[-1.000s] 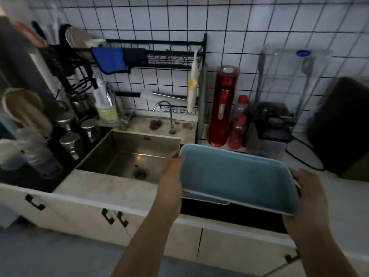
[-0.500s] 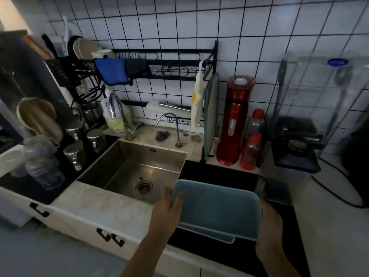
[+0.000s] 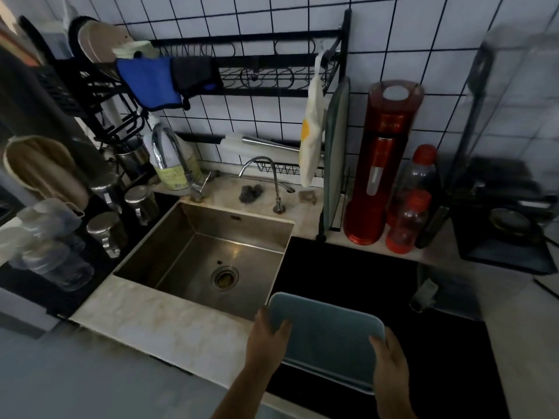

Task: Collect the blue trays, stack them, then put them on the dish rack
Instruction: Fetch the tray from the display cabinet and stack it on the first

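1. Blue trays [image 3: 326,337], stacked with the rim of a lower one showing beneath the upper, are held above the near edge of the black cooktop [image 3: 363,276], just right of the sink's near right corner.
2. Left hand [image 3: 267,340] clamps the stack's left end, thumb on the upper face; right hand [image 3: 390,361] clamps the right end, fingers wrapped over the rim.
3. Pale marble-pattern counter [image 3: 157,325] runs along the near edge, left of the hands.
4. Stainless sink [image 3: 205,258], with a round drain in its floor, is set into the counter left of the cooktop.
5. Chrome faucet [image 3: 175,158] and a thinner tap [image 3: 266,179] stand at the sink's far edge.
6. Red cylindrical appliance [image 3: 384,158] and two red-capped bottles [image 3: 414,207] stand at the counter's far edge, beyond the cooktop.
7. Black wire dish rack [image 3: 272,65] spans the tiled wall above the sink; a blue cloth [image 3: 148,80] hangs over its left part and a flat board [image 3: 335,152] stands upright at its right end.
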The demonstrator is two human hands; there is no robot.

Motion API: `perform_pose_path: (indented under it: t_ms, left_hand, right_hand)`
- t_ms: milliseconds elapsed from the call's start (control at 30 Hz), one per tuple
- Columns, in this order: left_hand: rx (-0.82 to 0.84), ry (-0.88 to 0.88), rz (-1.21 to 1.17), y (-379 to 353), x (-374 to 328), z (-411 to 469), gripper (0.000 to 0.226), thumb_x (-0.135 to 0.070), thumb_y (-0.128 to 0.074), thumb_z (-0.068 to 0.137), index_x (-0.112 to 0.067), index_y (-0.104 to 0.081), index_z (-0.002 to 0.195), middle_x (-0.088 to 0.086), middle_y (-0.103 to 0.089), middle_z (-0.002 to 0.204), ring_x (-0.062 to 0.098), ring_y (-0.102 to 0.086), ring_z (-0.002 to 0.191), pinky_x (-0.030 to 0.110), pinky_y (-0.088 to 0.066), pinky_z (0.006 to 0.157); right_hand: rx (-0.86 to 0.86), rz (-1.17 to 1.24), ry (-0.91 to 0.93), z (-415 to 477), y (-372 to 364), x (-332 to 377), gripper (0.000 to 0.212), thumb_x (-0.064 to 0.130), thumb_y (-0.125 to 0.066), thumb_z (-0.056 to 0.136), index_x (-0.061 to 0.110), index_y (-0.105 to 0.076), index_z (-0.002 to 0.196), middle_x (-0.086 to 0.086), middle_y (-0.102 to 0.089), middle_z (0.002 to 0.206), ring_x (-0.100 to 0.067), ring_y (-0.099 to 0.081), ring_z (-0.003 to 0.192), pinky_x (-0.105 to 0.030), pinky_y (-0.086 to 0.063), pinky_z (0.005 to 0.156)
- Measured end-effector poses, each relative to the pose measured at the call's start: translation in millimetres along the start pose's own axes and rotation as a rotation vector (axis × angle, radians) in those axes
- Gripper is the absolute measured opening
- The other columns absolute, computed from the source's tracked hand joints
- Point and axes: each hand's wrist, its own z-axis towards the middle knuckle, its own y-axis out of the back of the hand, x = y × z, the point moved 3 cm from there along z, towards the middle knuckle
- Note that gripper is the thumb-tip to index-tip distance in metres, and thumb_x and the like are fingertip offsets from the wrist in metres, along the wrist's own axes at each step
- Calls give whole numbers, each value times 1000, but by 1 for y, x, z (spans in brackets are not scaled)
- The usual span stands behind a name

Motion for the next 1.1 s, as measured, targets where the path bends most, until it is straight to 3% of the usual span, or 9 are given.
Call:
perform_pose_path:
  t_ms: [200,333,400,500,600,700,867,1000,1100]
  left_hand:
    - [-6,14,-7,-10,24,16,45,-31,-60,92,-16,-45,132,1,-57,116,16,-55,98,26,-42,75]
    - [-11,7,-17,-16,34,14,48,-30,-62,92,-18,-43,135,-4,-53,116,10,-50,98,16,-39,70]
    - [-3,-3,-29,-19,39,14,45,-29,-62,92,-26,-42,131,-12,-52,111,8,-51,98,4,-38,64]
    - [9,-17,-26,-23,41,14,46,-25,-63,91,-25,-40,132,-12,-50,111,-1,-51,92,0,-40,62]
    - [29,-28,-10,-25,44,16,57,-26,-64,90,-16,-38,140,0,-50,125,8,-52,102,4,-38,67]
    - [27,-64,32,-27,43,18,56,-26,-66,89,-14,-40,137,7,-49,128,13,-53,105,9,-42,73]
    - [51,-77,97,-30,42,17,68,-32,-66,88,-10,-33,142,16,-43,139,32,-47,125,48,-49,97]
    - [81,-65,105,-30,43,20,72,-33,-72,82,-12,-34,139,13,-44,133,29,-48,120,48,-50,96]
    - [173,29,-81,-20,42,26,52,-28,-73,83,-18,-44,124,18,-49,126,26,-57,107,38,-56,81]
  right_hand:
    - [-16,-48,-12,12,-5,-21,57,30,-63,92,14,-48,144,-11,-51,147,-30,-49,130,-33,-37,95]
    - [1,-127,52,14,-5,-25,58,37,-59,94,21,-43,147,-6,-48,150,-28,-47,134,-42,-38,107]
    - [-1,-146,68,13,-5,-26,57,37,-58,95,23,-42,148,-6,-49,149,-29,-48,132,-44,-39,108]
    - [14,-154,130,8,-2,-24,51,29,-57,96,20,-44,145,-10,-54,141,-30,-53,125,-46,-42,105]
    - [43,-145,179,-1,2,-23,49,28,-55,97,20,-44,144,-8,-55,136,-25,-54,120,-38,-41,99]
    - [46,-173,199,-4,3,-26,54,24,-57,97,14,-40,147,-14,-50,145,-31,-49,130,-47,-38,109]
    - [64,-216,194,3,0,-37,60,21,-59,95,10,-35,149,-16,-44,150,-32,-43,137,-52,-34,112]
    - [75,-195,144,7,0,-42,63,18,-61,94,10,-33,151,-16,-41,153,-31,-40,139,-51,-33,114]
    - [73,-193,95,8,3,-35,69,24,-61,95,15,-27,154,-10,-35,158,-29,-36,142,-44,-30,116]
